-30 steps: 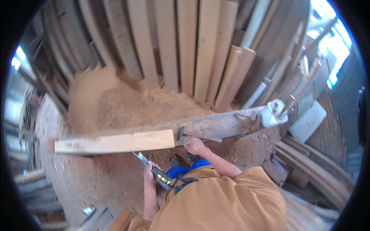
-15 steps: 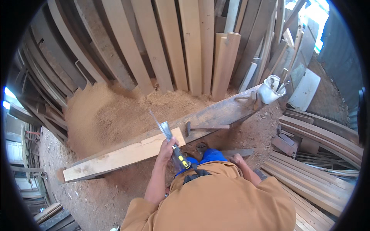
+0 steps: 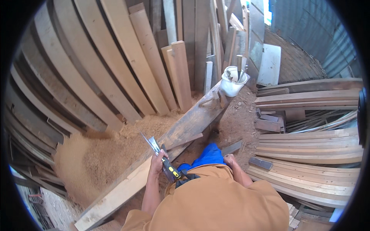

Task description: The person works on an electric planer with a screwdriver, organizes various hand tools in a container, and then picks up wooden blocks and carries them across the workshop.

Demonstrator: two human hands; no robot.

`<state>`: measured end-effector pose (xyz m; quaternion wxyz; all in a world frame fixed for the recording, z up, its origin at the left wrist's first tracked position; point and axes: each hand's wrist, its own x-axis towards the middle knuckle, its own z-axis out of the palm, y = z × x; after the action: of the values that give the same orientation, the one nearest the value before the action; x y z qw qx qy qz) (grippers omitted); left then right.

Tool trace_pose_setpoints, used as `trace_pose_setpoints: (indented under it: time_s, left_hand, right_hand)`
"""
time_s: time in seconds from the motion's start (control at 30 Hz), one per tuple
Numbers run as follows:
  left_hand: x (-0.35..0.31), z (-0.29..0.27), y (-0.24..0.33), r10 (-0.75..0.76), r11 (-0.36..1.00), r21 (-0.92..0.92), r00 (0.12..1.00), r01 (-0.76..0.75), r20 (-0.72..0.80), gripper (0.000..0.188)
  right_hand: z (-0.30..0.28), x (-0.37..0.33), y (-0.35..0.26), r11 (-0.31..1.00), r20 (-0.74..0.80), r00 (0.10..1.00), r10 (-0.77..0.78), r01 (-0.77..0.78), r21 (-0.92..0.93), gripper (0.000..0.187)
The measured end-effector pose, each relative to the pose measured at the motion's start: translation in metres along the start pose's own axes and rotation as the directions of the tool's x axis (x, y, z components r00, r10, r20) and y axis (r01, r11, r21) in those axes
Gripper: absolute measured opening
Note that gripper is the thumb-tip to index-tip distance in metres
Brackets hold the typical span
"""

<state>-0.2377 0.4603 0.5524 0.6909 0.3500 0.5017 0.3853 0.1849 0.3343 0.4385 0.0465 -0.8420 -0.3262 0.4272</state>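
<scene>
the left hand (image 3: 156, 163) grasps a black-and-yellow-handled bladed tool (image 3: 169, 169) near a pale plank (image 3: 125, 187). the right hand (image 3: 230, 160) is beside blue trousers (image 3: 210, 155); its grip i cannot tell.

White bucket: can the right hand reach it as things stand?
Probably not without leaning or stepping: the bucket is at the beam's far end, well ahead of the right hand, though the way looks free.

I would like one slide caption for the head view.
The left hand holds a yellow-marked black tool near a pale board on a long bench, a sawdust heap beyond.
</scene>
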Motion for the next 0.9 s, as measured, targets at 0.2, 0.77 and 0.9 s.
trace_pose_setpoints:
  time_s: [0.2, 0.77, 0.9]
  left_hand:
    - [0.051, 0.053, 0.003, -0.088, 0.992, -0.092, 0.996, 0.089, 0.014, 0.036]
    - [0.218, 0.327, 0.043, -0.025, 0.971, -0.233, 0.988, 0.061, 0.155, 0.035]
    - [0.225, 0.335, 0.059, -0.055, 0.866, -0.480, 0.982, 0.138, 0.183, 0.036]
  right_hand:
    - [-0.048, 0.066, -0.018, 0.977, -0.109, 0.994, -0.003, 0.027, 0.212, 0.029]
    - [-0.285, 0.183, -0.145, 0.841, 0.492, 0.801, -0.341, 0.025, 0.541, 0.032]
    - [-0.282, 0.153, -0.208, 0.739, 0.550, 0.715, -0.432, -0.069, 0.670, 0.034]
